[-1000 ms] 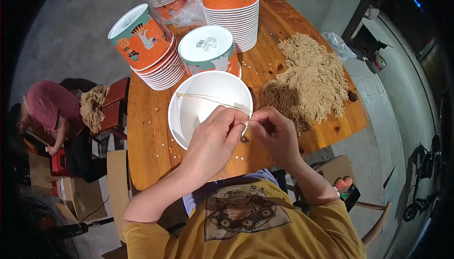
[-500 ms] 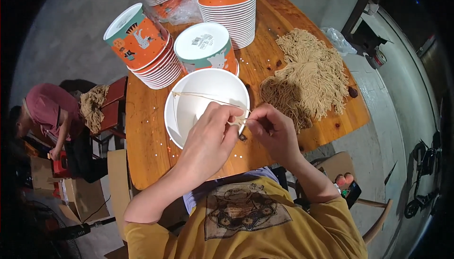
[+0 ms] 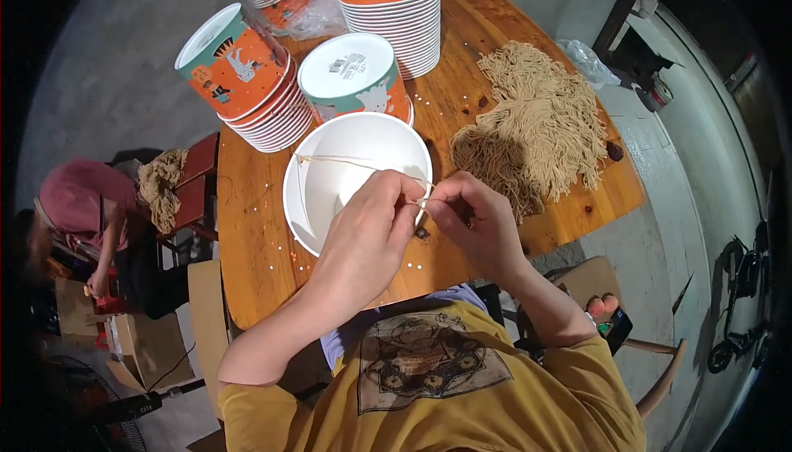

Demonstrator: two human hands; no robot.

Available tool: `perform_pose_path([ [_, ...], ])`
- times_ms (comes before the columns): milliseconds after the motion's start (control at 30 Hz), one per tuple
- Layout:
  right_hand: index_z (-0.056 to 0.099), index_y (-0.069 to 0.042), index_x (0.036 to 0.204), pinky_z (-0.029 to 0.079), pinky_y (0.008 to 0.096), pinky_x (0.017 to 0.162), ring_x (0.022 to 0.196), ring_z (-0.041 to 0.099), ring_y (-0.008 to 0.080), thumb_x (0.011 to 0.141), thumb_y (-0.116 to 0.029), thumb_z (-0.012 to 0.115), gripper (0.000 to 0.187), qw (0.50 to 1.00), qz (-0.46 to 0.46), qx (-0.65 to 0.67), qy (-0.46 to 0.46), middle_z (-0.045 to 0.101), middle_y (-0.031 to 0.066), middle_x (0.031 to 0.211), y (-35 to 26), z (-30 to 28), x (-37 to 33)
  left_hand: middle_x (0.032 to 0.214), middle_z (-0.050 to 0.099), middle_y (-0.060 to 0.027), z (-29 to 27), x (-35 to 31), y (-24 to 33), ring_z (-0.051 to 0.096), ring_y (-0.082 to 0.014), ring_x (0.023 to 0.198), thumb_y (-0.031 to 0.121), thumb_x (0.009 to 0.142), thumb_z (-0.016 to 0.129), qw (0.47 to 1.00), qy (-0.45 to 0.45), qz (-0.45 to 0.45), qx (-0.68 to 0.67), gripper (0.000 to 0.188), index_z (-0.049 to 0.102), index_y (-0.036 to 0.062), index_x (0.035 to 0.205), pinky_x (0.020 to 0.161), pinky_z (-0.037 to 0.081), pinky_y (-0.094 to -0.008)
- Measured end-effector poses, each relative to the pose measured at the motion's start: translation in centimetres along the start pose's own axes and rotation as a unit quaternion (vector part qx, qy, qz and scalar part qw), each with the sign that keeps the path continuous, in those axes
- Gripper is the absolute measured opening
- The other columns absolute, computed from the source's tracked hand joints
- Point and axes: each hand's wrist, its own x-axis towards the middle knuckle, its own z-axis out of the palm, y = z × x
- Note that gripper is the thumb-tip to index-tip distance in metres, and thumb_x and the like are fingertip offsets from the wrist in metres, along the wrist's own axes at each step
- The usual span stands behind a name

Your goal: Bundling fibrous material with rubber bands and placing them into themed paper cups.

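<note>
Both hands are held close together above the near right rim of an open white paper bucket point(image 3: 291, 204). My left hand point(image 3: 367, 225) is closed in a pinch on a thin tan string point(image 3: 330, 159), which runs across the bucket's mouth toward its far left rim. Facing it, my right hand point(image 3: 474, 217) pinches the same string between thumb and fingers. A small pale loop or knot shows between the fingertips, too small to make out fully. Right of the bucket lies a large heap of tan strings point(image 3: 544, 122), with a darker shaded part.
Upside-down orange paper buckets point(image 3: 235, 72) stand stacked behind the bucket, beside another one point(image 3: 351, 68) and a taller stack point(image 3: 392, 27). Small white beads dot the wooden table point(image 3: 462, 266). At left a person point(image 3: 91, 204) bends over cardboard boxes point(image 3: 148, 345).
My fingertips have drawn closer together on the string, and the pale piece between them shows less. The person at left has leaned lower.
</note>
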Motion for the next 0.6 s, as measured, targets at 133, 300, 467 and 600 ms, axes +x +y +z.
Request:
perform_pose_path([
  [133,0.056,-0.004,0.092,0.041,0.0226,0.054,0.059,0.047,0.007,0.087,-0.009,0.065,0.011,1.0,-0.002,-0.012,-0.004,0.054,0.0013,0.077,0.09,0.02,-0.01,0.087,0.058,-0.0154,-0.1,0.08,0.03,0.058,-0.0302,0.079,0.003,0.089,0.054,1.0,0.011,0.005,0.025,0.008,0.051,-0.0009,0.096,0.071,0.046,-0.0367],
  [300,0.056,-0.004,0.091,0.041,0.0231,0.054,0.058,0.048,0.0086,0.086,-0.008,0.065,0.011,0.999,-0.028,-0.024,0.001,0.055,0.002,0.078,0.02,-0.09,0.08,0.083,0.059,-0.0114,-0.09,0.18,-0.12,0.058,-0.022,0.075,0.003,0.09,0.055,0.999,0.017,0.006,0.041,0.007,0.053,-0.0005,0.095,0.07,0.047,-0.0315],
  [467,0.056,-0.005,0.09,0.041,0.0236,0.053,0.057,0.049,0.0097,0.084,-0.006,0.066,0.011,0.997,-0.053,-0.057,-0.002,0.055,0.0022,0.079,-0.18,-0.18,0.15,0.078,0.059,-0.008,-0.09,0.19,-0.11,0.056,-0.0151,0.071,0.004,0.092,0.053,0.998,-0.001,-0.062,-0.027,0.004,0.052,0.0001,0.094,0.067,0.047,-0.029],
  [600,0.056,-0.005,0.09,0.041,0.0235,0.053,0.057,0.049,0.0091,0.084,-0.006,0.066,0.011,0.997,-0.052,-0.065,-0.004,0.054,0.0021,0.078,-0.48,-0.2,0.12,0.078,0.058,-0.0053,-0.32,0.28,-0.01,0.053,-0.011,0.072,0.005,0.094,0.052,0.994,-0.014,-0.093,-0.056,0.005,0.051,0.0009,0.095,0.067,0.045,-0.0264],
])
